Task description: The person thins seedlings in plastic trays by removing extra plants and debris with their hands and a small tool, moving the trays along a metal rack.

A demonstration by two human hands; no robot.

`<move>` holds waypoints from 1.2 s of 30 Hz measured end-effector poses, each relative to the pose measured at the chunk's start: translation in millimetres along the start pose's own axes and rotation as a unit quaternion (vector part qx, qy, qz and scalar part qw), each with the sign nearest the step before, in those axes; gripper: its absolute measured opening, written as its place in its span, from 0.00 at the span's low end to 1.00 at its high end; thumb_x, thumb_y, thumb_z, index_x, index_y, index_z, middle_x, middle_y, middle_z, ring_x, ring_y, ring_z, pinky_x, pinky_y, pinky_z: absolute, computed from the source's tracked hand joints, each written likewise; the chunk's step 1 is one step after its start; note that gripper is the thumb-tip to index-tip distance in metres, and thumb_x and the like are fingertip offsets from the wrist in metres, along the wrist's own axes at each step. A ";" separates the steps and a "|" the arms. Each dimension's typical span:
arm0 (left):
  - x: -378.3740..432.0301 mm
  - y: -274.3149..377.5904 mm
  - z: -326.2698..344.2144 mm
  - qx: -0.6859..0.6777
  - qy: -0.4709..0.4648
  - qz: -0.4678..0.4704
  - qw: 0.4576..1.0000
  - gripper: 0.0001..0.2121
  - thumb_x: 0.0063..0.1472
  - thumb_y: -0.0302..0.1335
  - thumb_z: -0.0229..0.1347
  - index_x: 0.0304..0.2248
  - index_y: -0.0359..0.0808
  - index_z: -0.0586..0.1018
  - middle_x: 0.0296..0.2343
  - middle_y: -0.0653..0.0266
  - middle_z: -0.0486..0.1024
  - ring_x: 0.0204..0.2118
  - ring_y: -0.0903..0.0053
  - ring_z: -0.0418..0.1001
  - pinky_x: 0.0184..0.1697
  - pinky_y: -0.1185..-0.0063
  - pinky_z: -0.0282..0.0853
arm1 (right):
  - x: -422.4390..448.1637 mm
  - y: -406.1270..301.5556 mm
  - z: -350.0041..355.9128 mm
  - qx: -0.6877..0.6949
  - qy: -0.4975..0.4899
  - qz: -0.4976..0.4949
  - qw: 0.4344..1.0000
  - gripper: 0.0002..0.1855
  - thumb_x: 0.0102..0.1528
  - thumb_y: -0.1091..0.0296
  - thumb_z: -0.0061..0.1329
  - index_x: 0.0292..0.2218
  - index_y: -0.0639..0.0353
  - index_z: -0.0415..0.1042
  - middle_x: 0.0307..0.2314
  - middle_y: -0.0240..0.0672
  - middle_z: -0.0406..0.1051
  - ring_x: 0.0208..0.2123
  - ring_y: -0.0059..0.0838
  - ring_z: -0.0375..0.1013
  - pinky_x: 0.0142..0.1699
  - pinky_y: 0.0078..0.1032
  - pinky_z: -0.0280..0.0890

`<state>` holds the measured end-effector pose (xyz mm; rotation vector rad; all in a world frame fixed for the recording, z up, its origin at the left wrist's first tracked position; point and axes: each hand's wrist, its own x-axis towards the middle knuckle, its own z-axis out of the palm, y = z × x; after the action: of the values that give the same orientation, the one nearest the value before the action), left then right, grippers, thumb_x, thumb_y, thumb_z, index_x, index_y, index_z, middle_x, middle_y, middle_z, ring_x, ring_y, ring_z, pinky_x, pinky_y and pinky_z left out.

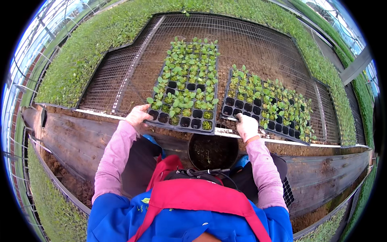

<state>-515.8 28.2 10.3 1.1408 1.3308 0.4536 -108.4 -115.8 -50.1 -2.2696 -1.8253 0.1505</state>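
Note:
A black plastic seedling tray (189, 128) full of green seedlings lies in front of me on the wire-mesh bench, with several empty cells near its front and middle. My left hand (138, 116), in a pale thin glove, grips this tray's front left corner. To the right lies a second seedling tray (229, 110), turned at an angle, with more empty cells at its front left and along its front edge. My right hand (248, 125), gloved too, is at the front left edge of that second tray, its fingers partly curled; whether it holds something small there I cannot tell.
A round black tub (213, 151) stands between my knees, below the bench's white front rail (325, 145). Dense seedlings (90, 57) border the wire mesh (257, 39). An empty cell tray (287, 192) lies on the dark ground cover by my right leg. A grey post (356, 66) rises at right.

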 end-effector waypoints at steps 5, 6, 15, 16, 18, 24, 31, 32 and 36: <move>-4.3 -9.6 -0.3 0.029 -0.078 0.013 0.996 0.29 0.48 0.21 0.57 0.52 0.32 0.63 0.26 0.65 0.74 0.18 0.84 0.69 0.17 0.86 0.66 | -8.3 -24.1 -36.8 0.069 0.017 0.035 0.997 0.13 0.47 0.60 0.49 0.35 0.54 0.73 0.27 0.41 0.73 0.32 0.40 0.73 0.38 0.32 0.66; -0.8 -1.9 -4.6 0.057 -0.075 0.024 0.995 0.28 0.49 0.22 0.57 0.51 0.31 0.64 0.24 0.65 0.74 0.17 0.84 0.70 0.17 0.86 0.66 | -10.7 -22.8 -45.2 0.115 0.082 0.020 0.990 0.12 0.46 0.62 0.51 0.34 0.55 0.73 0.26 0.41 0.73 0.30 0.39 0.73 0.36 0.30 0.67; 81.7 23.7 -52.1 -0.096 0.078 0.138 0.983 0.23 0.50 0.25 0.59 0.46 0.30 0.68 0.26 0.65 0.74 0.20 0.85 0.69 0.22 0.85 0.69 | 134.8 -102.1 -119.4 0.436 0.194 -0.169 0.862 0.15 0.59 0.60 0.39 0.40 0.58 0.72 0.27 0.41 0.73 0.24 0.22 0.70 0.29 0.19 0.67; 94.1 22.5 -45.9 -0.075 0.072 0.137 0.985 0.23 0.50 0.26 0.58 0.46 0.30 0.68 0.26 0.65 0.74 0.20 0.85 0.68 0.22 0.85 0.68 | 153.9 -116.6 -129.5 0.399 0.113 -0.091 0.905 0.15 0.58 0.61 0.39 0.40 0.59 0.72 0.29 0.41 0.72 0.25 0.23 0.70 0.31 0.20 0.67; 97.0 36.1 -25.4 -0.030 0.054 0.108 0.992 0.23 0.50 0.26 0.59 0.46 0.30 0.69 0.28 0.63 0.74 0.22 0.85 0.69 0.26 0.84 0.69 | 199.3 -129.5 -119.6 0.390 0.026 0.012 0.920 0.12 0.57 0.65 0.42 0.39 0.59 0.72 0.28 0.38 0.72 0.24 0.21 0.68 0.30 0.19 0.65; 134.0 19.5 -7.8 0.047 0.011 0.095 0.994 0.23 0.50 0.28 0.56 0.46 0.27 0.68 0.36 0.57 0.74 0.38 0.76 0.72 0.42 0.80 0.67 | 310.2 -114.8 -31.0 0.341 0.045 -0.074 0.936 0.11 0.52 0.70 0.48 0.38 0.60 0.72 0.32 0.39 0.74 0.34 0.29 0.72 0.40 0.22 0.65; 136.5 21.4 -18.5 0.033 -0.014 0.053 0.998 0.24 0.51 0.29 0.55 0.48 0.31 0.67 0.36 0.59 0.74 0.36 0.76 0.73 0.36 0.78 0.69 | 337.0 -122.4 -6.9 0.184 0.048 -0.151 0.970 0.11 0.50 0.71 0.48 0.38 0.59 0.72 0.33 0.43 0.73 0.36 0.37 0.72 0.41 0.26 0.65; 135.7 19.6 -19.6 0.035 -0.010 0.054 0.998 0.25 0.51 0.30 0.55 0.49 0.31 0.67 0.36 0.60 0.74 0.35 0.77 0.73 0.34 0.79 0.68 | 342.4 -119.7 5.4 0.237 0.033 -0.153 0.959 0.11 0.50 0.72 0.47 0.37 0.59 0.72 0.33 0.43 0.73 0.37 0.36 0.72 0.42 0.25 0.65; 130.7 31.9 -10.1 0.025 -0.016 0.064 0.998 0.24 0.52 0.25 0.53 0.49 0.29 0.65 0.30 0.68 0.73 0.26 0.85 0.69 0.27 0.85 0.65 | 364.7 -110.0 38.9 0.295 -0.007 -0.036 0.955 0.12 0.48 0.74 0.47 0.37 0.61 0.73 0.32 0.43 0.73 0.35 0.36 0.73 0.43 0.24 0.65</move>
<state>-481.4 152.5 -29.1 1.2744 1.2516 0.4958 -140.8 265.6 -39.7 -1.7825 -1.5849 0.6119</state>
